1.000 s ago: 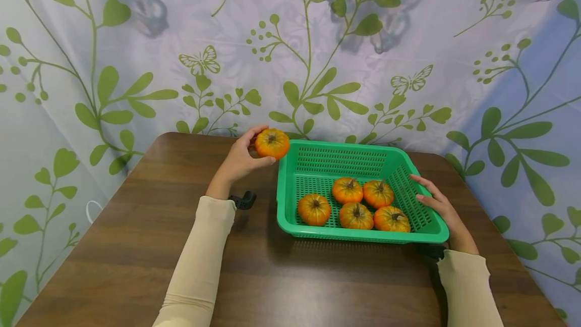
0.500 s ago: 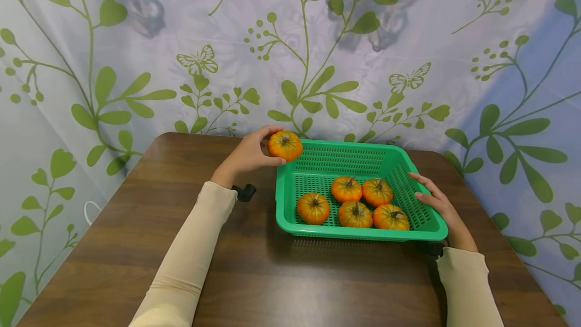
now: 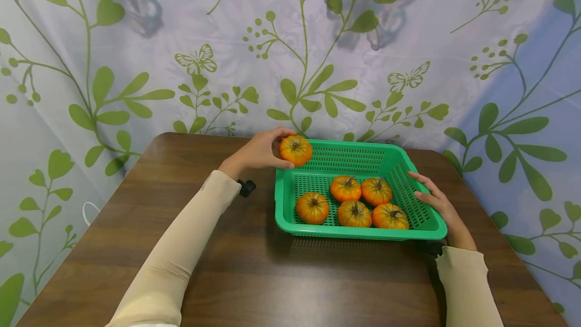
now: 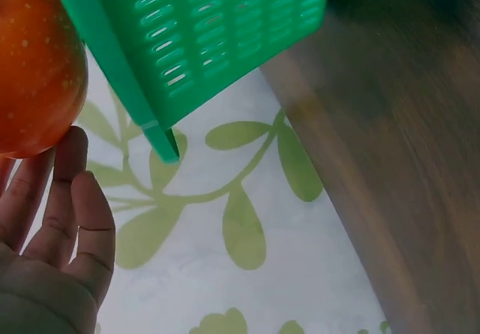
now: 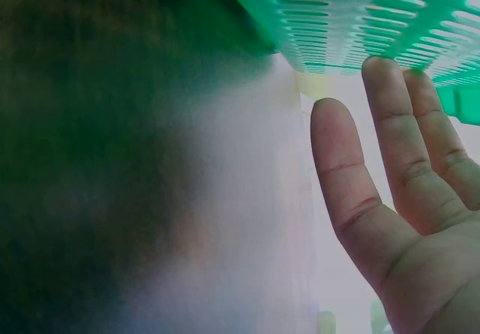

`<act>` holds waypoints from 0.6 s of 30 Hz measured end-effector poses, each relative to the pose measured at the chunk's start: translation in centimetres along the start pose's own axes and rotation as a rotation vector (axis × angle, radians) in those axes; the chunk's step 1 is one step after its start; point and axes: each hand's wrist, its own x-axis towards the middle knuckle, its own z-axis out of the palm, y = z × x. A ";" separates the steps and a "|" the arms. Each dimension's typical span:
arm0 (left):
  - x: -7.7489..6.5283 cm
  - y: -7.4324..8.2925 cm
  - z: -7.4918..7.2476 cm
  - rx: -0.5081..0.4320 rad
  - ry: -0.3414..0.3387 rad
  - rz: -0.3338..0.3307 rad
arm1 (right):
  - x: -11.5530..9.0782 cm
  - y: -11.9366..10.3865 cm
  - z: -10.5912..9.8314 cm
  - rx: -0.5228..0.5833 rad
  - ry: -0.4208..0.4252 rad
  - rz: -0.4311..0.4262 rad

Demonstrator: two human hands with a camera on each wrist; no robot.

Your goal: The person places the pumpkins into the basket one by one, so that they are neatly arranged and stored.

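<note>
My left hand [image 3: 263, 150] holds a small orange pumpkin [image 3: 295, 151] between thumb and fingers, raised at the far left corner of a green plastic basket [image 3: 363, 233]. The pumpkin [image 4: 34, 71] also shows at the left wrist view's edge, with several fingertips beneath it. Inside the basket lie several similar pumpkins: one pumpkin [image 3: 312, 208] sits apart on the left, the others cluster to its right. At the basket's right side, my right hand [image 3: 442, 206] holds the rim, thumb over the inner side. The right wrist view shows its other fingers [image 5: 394, 116] nearly straight against the outer wall.
The basket stands toward the back of a brown wooden table [image 3: 290, 286]. Behind the table hangs a pale curtain [image 3: 254, 64] with green leaves and butterflies. A white loop [image 3: 89, 211] shows beyond the table's left edge.
My left hand has carried the pumpkin rightward, from outside the basket's left rim to over its far left corner. The right hand and the pumpkins in the basket stay in place.
</note>
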 end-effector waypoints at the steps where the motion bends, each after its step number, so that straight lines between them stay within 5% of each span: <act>1: 0.2 0.1 0.0 0.017 -0.011 0.002 | 0.0 0.0 0.0 0.012 -0.006 0.002; 18: 3.3 1.7 1.1 0.309 -0.239 -0.032 | -0.1 -0.2 0.0 -0.015 0.021 0.001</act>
